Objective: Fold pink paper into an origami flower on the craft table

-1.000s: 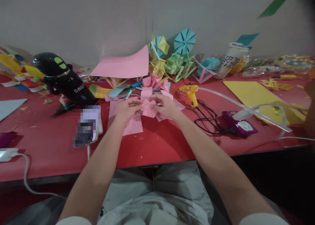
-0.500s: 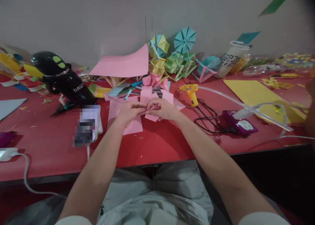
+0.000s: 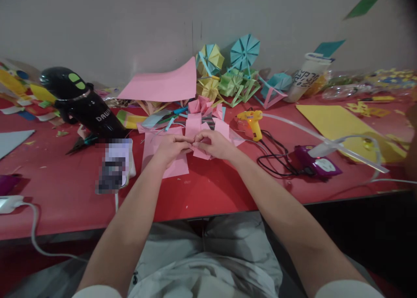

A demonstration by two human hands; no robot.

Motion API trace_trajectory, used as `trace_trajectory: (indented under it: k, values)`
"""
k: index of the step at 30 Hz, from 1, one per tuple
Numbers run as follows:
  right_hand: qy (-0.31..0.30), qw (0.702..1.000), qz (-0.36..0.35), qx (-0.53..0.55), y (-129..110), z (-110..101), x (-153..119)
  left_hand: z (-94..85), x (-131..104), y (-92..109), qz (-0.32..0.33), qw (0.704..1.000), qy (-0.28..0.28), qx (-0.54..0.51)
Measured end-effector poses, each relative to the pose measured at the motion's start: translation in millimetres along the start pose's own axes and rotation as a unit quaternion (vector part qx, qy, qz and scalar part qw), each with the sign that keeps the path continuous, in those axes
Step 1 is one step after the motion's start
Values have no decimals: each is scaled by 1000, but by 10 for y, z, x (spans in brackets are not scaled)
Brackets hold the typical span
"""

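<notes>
My left hand (image 3: 172,147) and my right hand (image 3: 213,143) meet over the pink paper at the middle of the table. Their fingertips pinch a small piece of pink paper, mostly covered by the fingers. Under my left hand lies a flat pink sheet (image 3: 176,167). Pink paper pieces (image 3: 222,127) lie just beyond and beside my right hand, with a folded pink paper shape (image 3: 200,105) behind them.
A yellow glue gun (image 3: 253,123) lies to the right, its cord running to a purple power strip (image 3: 317,162). Left are a phone (image 3: 115,165), pliers (image 3: 81,144) and a black bottle (image 3: 87,109). Folded paper umbrellas (image 3: 245,52) and a cup (image 3: 306,78) line the wall.
Both hands stay almost in place. The fingertips have shifted slightly, and less of the small pink piece shows between them.
</notes>
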State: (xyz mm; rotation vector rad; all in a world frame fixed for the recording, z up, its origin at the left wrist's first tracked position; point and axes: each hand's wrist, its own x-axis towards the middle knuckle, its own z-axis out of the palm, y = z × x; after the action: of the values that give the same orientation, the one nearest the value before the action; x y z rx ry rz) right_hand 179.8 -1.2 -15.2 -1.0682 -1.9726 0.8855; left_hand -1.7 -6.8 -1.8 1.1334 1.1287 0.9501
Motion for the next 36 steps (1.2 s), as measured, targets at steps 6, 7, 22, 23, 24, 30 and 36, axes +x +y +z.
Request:
trace_trajectory:
  k: [6, 7, 22, 23, 24, 30, 36]
  values:
    - [-15, 999, -23, -15, -30, -14, 3, 8, 5, -2, -8, 1000, -4, -4]
    - [-18, 999, -27, -18, -29, -14, 4, 7, 5, -3, -9, 1000, -7, -5]
    - [-9, 999, -10, -29, -16, 0, -5, -37, -5, -51, 44, 995, -25, 89]
    - [-3, 1000, -6, -28, -24, -3, -9, -32, -8, -43, 43, 995, -24, 88]
    - [3, 1000, 1, -26, -35, -6, -13, -26, -14, -33, 40, 995, -21, 86]
    - [12, 999, 49, -17, -93, -6, -40, 21, -53, 36, 29, 998, -3, 63]
    - [41, 999, 16, -28, -7, 5, 3, 40, -76, 73, 35, 998, 0, 61]
